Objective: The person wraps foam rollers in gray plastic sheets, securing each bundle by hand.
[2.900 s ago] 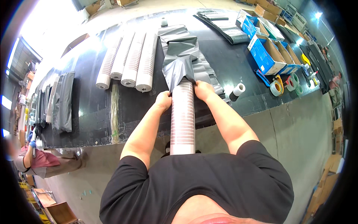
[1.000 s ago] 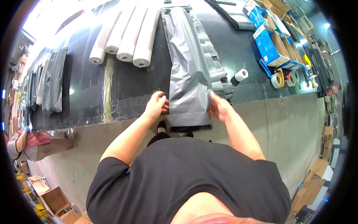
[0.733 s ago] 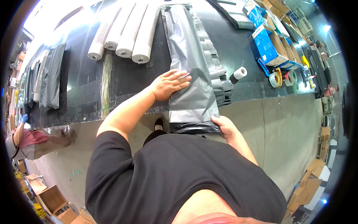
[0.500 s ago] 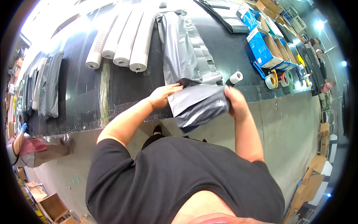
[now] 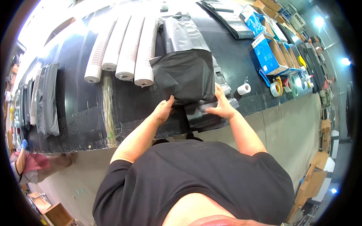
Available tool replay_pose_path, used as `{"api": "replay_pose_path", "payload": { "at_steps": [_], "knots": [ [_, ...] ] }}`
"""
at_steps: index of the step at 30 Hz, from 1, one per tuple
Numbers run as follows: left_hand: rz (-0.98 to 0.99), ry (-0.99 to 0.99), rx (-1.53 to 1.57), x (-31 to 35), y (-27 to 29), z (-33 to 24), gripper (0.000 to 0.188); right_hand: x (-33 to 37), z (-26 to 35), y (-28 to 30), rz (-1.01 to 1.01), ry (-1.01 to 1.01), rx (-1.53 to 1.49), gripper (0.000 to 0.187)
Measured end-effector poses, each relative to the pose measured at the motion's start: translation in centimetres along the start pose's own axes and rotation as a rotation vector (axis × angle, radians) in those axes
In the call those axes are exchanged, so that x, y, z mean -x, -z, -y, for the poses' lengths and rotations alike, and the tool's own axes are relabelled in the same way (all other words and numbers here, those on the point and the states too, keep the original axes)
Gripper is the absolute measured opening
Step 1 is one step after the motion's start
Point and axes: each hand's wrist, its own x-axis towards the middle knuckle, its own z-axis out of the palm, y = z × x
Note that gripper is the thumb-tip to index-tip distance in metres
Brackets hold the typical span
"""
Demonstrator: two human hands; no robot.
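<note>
The plastic bag (image 5: 182,77) lies in the upper middle of the frame, on the black bench (image 5: 81,107). Its far length is shiny silver-grey; its near part is turned up into a squarish, matt black panel, lightly creased, with a slightly slanting top edge. The bag hides whatever is inside it. The left hand (image 5: 162,111) is at the panel's lower left corner, thumb raised against its edge and fingers partly curled; how firmly it grips cannot be told. The right hand (image 5: 223,107) is spread at the panel's right side, fingertips along the edge and thumb well apart, pointing left over dark plastic (image 5: 203,117) near the bench's front edge.

More flat grey bags (image 5: 221,77) show from under the right side of the bag. At upper right, blue cardboard boxes (image 5: 268,57) stand with open tops and plain brown inner walls; their depths are hidden. An open brown carton (image 5: 58,215) sits at lower left, its contents unclear. Four white rolls (image 5: 144,56) with spiral ends lie side by side left of the bag. Right of centre is a small white roll (image 5: 244,89), with tape rolls (image 5: 276,89) farther right.
</note>
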Motion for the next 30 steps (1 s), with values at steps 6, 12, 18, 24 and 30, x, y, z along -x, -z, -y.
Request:
{"api": "replay_pose_path", "payload": {
  "at_steps": [6, 12, 18, 24, 30],
  "knots": [
    [0.199, -0.338, -0.630, 1.9, -2.6, -5.4, 0.040, -3.5, 3.5, 6.2, -0.003, 0.206, -0.483, 0.016],
    [0.083, 0.101, -0.732, 4.6, -8.2, -8.2, 0.046, -1.7, -1.2, 9.6, -0.088, -0.405, -0.574, 0.028],
    [-0.023, 0.101, -0.118, 2.7, -8.8, -2.6, 0.037, -2.0, -6.2, 4.2, -0.170, -0.262, -0.357, 0.040],
    [-0.308, -0.387, 0.065, -0.7, -9.9, -7.8, 0.028, -8.5, -3.2, 7.8, -0.145, -0.255, -0.637, 0.020],
    [-0.258, -0.492, -0.026, -4.4, -6.2, -9.5, 0.020, -16.1, -4.2, 8.8, -0.134, -0.144, -0.461, 0.008]
  ]
}}
